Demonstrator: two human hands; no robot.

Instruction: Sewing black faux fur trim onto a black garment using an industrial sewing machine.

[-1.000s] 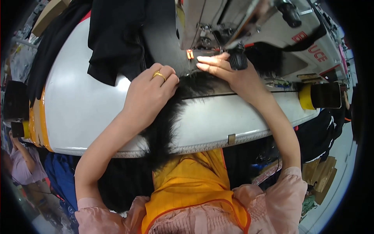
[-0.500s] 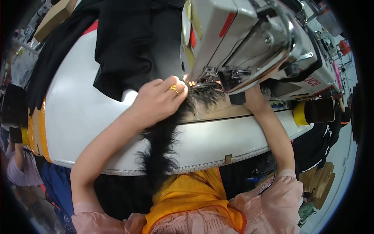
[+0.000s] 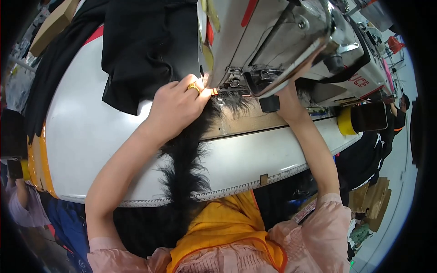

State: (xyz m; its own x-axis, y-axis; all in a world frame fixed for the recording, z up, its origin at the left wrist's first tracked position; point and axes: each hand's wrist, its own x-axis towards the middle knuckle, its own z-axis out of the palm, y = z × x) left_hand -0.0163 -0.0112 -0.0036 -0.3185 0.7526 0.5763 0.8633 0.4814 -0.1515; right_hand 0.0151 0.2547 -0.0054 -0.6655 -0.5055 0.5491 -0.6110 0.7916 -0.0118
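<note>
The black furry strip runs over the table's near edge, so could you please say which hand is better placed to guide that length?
Probably the left: the left hand is at the strip, beside that length, while the right hand is farther right, partly hidden behind the sewing machine.

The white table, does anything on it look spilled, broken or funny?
I see nothing spilled or broken. Slightly odd: a small brown patch sits over the ruler strip along the front edge of the white table, hiding some marks. The black furry strip hanging over that edge looks scruffy, but that's just its long hairs.
</note>
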